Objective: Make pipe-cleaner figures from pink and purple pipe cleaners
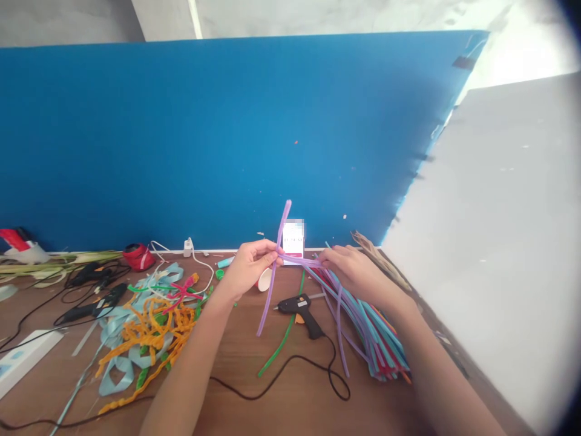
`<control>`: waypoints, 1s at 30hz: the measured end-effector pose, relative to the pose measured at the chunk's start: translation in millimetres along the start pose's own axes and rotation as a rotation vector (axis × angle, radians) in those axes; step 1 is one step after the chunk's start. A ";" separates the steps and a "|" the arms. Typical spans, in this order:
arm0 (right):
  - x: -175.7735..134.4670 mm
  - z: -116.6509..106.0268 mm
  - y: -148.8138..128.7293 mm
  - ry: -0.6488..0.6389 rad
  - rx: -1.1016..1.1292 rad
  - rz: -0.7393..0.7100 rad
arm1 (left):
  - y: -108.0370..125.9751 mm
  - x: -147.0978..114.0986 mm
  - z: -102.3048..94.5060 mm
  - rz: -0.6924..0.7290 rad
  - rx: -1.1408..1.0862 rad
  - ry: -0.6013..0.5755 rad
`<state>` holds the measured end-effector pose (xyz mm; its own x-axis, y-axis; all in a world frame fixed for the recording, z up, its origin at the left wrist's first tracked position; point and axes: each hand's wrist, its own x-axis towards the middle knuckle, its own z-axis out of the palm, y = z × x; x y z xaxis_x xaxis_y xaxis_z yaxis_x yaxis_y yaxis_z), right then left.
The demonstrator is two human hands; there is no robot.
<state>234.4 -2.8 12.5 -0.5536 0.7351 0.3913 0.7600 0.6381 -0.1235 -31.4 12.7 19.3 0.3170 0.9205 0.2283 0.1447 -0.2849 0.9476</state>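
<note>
My left hand (258,260) is closed in a pinch on purple pipe cleaners (266,306) where they cross. One length sticks up past the fingertips and hangs down below them. A second length runs sideways to my right hand (342,261), whose fingers are closed on its other end. Under my right hand lies a bundle of blue, purple and red pipe cleaners (376,345). A loose purple strand dips beside the bundle; whether it joins the held piece I cannot tell. Behind my hands stands a phone (293,239) with a timer on its screen.
A black glue gun (303,310) with a trailing cord and a green pipe cleaner (284,345) lie in the middle. To the left are tangled orange pieces (149,327) with light blue ribbon, more glue guns (102,306) and a white power strip (27,360). A blue panel (204,133) rises behind.
</note>
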 end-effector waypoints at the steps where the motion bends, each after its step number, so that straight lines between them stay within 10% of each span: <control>1: -1.0 -2.4 -1.1 0.001 0.045 -0.031 | -0.2 0.0 -1.7 0.000 0.005 -0.020; 6: -7.6 -17.1 -8.8 -0.047 0.317 -0.154 | -1.3 -2.1 -15.1 -0.017 0.014 -0.174; 14: -13.6 -26.4 -28.6 -0.475 0.668 -0.138 | -5.2 -7.7 -26.2 -0.021 0.022 -0.398; 30: -0.6 -5.8 -39.7 -0.055 0.661 0.090 | -14.6 0.8 20.0 -0.001 -0.400 -0.231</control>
<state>206.5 -30.0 22.4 -0.5275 0.7916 0.3084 0.4454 0.5668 -0.6931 -14.5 12.2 1.2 0.5244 0.8241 0.2142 -0.2135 -0.1163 0.9700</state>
